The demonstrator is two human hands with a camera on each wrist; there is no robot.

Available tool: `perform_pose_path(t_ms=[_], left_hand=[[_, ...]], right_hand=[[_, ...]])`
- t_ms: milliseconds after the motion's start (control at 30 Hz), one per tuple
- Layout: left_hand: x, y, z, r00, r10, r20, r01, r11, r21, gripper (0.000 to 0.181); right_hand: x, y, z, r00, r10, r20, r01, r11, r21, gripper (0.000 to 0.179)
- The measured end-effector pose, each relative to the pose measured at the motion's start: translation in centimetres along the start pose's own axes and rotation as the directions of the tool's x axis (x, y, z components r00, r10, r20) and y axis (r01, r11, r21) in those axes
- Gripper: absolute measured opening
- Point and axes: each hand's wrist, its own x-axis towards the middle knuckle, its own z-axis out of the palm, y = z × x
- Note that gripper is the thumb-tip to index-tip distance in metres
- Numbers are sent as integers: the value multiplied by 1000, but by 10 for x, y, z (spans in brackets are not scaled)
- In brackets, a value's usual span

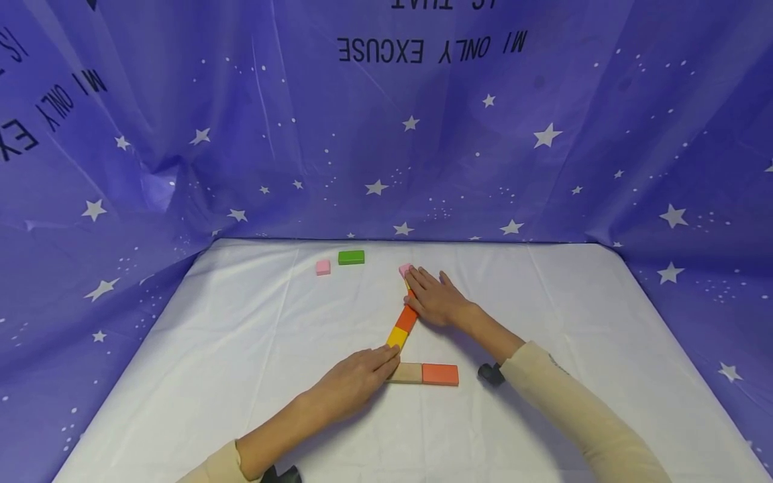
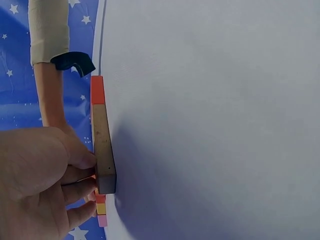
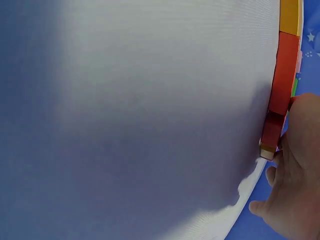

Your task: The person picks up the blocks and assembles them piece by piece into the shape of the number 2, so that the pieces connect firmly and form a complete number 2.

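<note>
Several coloured blocks lie end to end in a slanting row on the white cloth. An orange block and a yellow block show between the hands, and a pink block is at the far end. At the near end, a plain wooden block lies crosswise against a red-orange block. My left hand has its fingertips on the near end of the row and covers the wooden block's left end. My right hand, fingers extended, touches the row's far part, partly hiding its blocks.
A small pink cube and a green block lie at the back, left of the row. Behind the white table hangs a purple curtain with stars. Black wrist gear shows beside the right sleeve.
</note>
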Motion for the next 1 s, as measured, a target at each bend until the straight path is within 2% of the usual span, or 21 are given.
perform_pose_path(t_ms=[167, 300, 400, 500, 567, 667, 733, 800, 900, 1000], left_hand=[[1, -5, 0, 999, 30, -39, -30, 999, -21, 42], [3, -11, -2, 998, 25, -64, -30, 996, -87, 35], [7, -20, -7, 995, -13, -98, -4, 986, -165, 32], [11, -31, -13, 990, -89, -109, 58, 965, -256, 35], [12, -41, -16, 982, -167, -91, 129, 937, -326, 39], [16, -61, -17, 956, -285, -73, 223, 864, -452, 38], [19, -75, -16, 934, -347, -81, 254, 809, -530, 36], [22, -91, -15, 914, -392, -108, 261, 770, -582, 34], [27, -115, -12, 879, -453, -147, 277, 738, -616, 33], [30, -139, -9, 839, -526, -138, 327, 690, -645, 35]], right_hand=[[2, 1, 2, 1000, 1, 0, -2, 1000, -17, 67], [2, 2, 4, 1000, -3, 2, 3, 1000, -25, 67], [3, 3, 5, 1000, 3, 8, -3, 999, -33, 68], [3, 5, 7, 1000, 3, 0, -3, 999, -36, 68], [4, 5, 8, 1000, 1, -1, -1, 999, -43, 68], [5, 6, 9, 1000, -2, 2, 2, 999, -51, 69], [6, 6, 9, 1000, -7, 0, 7, 999, -42, 69], [5, 6, 9, 1000, -13, -5, 13, 1000, -27, 69], [4, 6, 9, 1000, -21, -16, 21, 1000, -11, 68], [4, 6, 8, 1000, -24, -20, 23, 1000, -7, 68]])
